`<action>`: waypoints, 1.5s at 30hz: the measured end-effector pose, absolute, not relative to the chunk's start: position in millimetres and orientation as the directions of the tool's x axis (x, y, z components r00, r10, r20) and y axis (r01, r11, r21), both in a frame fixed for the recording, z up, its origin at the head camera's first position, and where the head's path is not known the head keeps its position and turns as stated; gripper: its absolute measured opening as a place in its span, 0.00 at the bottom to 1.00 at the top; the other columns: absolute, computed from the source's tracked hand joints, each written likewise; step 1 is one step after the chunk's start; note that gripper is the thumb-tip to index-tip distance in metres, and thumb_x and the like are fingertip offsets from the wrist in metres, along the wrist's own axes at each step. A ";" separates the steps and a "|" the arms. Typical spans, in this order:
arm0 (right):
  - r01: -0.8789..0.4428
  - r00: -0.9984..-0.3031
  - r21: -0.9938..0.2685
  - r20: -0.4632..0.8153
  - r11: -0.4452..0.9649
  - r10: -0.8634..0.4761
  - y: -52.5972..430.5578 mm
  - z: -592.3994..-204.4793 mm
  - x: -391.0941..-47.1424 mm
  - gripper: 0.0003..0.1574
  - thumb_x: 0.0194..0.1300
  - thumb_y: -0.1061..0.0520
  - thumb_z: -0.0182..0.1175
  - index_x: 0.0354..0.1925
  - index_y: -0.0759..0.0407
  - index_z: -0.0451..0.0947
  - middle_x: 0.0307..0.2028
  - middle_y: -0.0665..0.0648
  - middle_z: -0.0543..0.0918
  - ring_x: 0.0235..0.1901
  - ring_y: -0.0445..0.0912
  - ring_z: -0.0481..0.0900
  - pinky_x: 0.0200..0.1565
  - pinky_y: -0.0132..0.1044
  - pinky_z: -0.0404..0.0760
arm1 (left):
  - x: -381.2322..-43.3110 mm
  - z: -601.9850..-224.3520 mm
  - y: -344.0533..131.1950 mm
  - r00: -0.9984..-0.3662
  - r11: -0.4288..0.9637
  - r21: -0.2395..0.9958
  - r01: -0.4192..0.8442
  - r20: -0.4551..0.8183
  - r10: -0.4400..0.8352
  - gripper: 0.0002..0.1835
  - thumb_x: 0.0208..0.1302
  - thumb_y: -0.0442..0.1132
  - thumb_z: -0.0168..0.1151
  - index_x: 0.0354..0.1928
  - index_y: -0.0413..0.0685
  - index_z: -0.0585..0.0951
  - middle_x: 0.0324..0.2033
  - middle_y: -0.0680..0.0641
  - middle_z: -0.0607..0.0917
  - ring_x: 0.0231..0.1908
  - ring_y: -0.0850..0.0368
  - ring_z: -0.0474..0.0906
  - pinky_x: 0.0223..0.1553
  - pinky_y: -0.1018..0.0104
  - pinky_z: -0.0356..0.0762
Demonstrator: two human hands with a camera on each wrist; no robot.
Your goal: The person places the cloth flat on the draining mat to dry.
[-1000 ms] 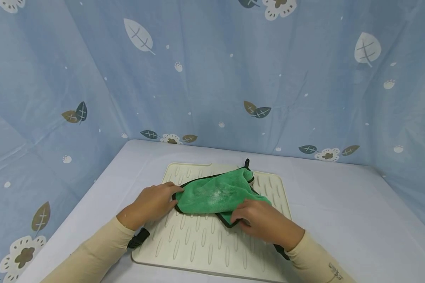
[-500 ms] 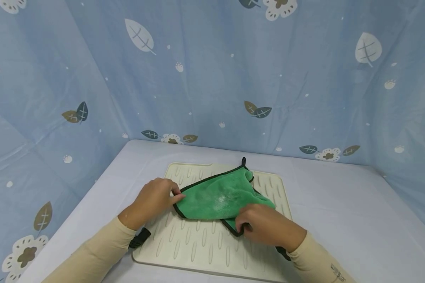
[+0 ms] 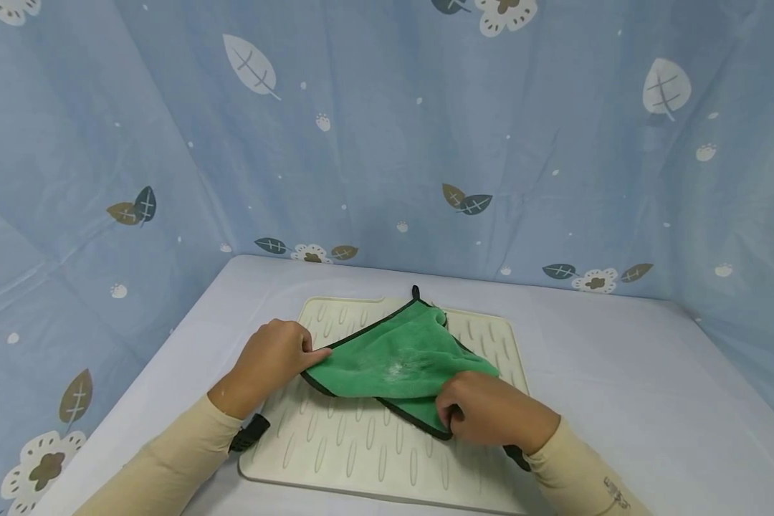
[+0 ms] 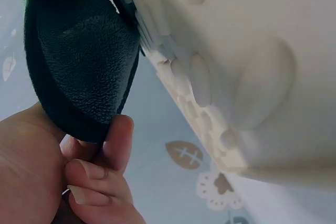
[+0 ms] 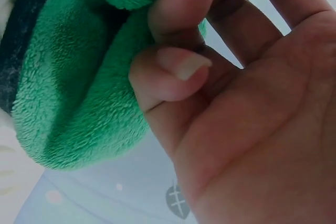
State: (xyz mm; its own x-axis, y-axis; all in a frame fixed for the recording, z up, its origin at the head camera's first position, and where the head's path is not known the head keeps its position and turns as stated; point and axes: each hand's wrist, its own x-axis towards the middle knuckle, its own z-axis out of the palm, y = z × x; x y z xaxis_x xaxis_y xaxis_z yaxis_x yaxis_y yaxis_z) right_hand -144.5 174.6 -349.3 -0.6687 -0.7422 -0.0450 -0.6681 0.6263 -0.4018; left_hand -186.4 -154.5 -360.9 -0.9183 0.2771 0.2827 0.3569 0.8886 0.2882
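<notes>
A green plush towel [image 3: 387,358] with dark edging lies folded and rumpled over a cream ribbed mat [image 3: 361,459]. Its far corner carries a small black hanging loop [image 3: 416,292]. My left hand [image 3: 274,355] pinches the towel's left corner between thumb and fingers; in the left wrist view that corner bends up, showing a dark underside [image 4: 86,51]. At the near right edge my right hand [image 3: 486,408] pinches the bound border, and the right wrist view shows thumb and fingertip [image 5: 173,72] against the green pile [image 5: 100,114]. A whitish patch marks the towel's middle.
The mat rests on a table with a white cover [image 3: 619,373]. Behind and to the left hangs a blue curtain [image 3: 387,143] printed with leaves and flowers. A black strap [image 3: 250,433] shows under the left wrist.
The towel's loop corner has shifted left, and its lower flap now spreads further out toward me. My left hand has moved slightly up and left, my right hand slightly right and nearer.
</notes>
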 end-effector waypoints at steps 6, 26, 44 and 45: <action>-0.663 -0.675 -0.409 -0.035 0.627 -0.737 175.1 -351.5 -144.9 0.23 0.51 0.72 0.56 0.14 0.44 0.71 0.16 0.37 0.67 0.18 0.31 0.59 0.24 0.26 0.64 | -185.6 -362.4 -154.6 -0.942 0.905 0.276 0.323 0.184 0.279 0.25 0.54 0.49 0.76 0.09 0.56 0.72 0.10 0.59 0.67 0.13 0.65 0.60 0.16 0.70 0.57; -0.694 -0.705 -0.164 -0.043 0.701 -0.708 159.2 -359.7 -140.5 0.13 0.51 0.47 0.77 0.29 0.44 0.81 0.30 0.40 0.81 0.31 0.35 0.74 0.39 0.38 0.77 | -187.6 -369.1 -153.1 -0.923 0.876 0.293 0.384 0.113 0.367 0.12 0.60 0.41 0.73 0.44 0.52 0.82 0.19 0.62 0.78 0.18 0.67 0.69 0.21 0.68 0.67; -0.664 -0.705 -0.307 -0.047 0.682 -0.708 164.7 -358.8 -143.2 0.15 0.54 0.58 0.73 0.22 0.44 0.77 0.18 0.37 0.71 0.19 0.30 0.65 0.26 0.27 0.69 | -184.3 -357.1 -161.7 -0.933 0.893 0.270 0.360 0.107 0.344 0.13 0.56 0.31 0.65 0.43 0.52 0.84 0.15 0.58 0.72 0.14 0.62 0.64 0.16 0.68 0.58; -0.659 -0.708 -0.315 -0.048 0.683 -0.705 165.3 -358.3 -143.4 0.15 0.54 0.59 0.73 0.21 0.44 0.76 0.17 0.37 0.70 0.19 0.30 0.64 0.26 0.27 0.69 | -184.2 -356.9 -162.0 -0.933 0.894 0.267 0.361 0.107 0.345 0.13 0.56 0.31 0.65 0.43 0.51 0.84 0.15 0.58 0.73 0.14 0.62 0.64 0.16 0.68 0.58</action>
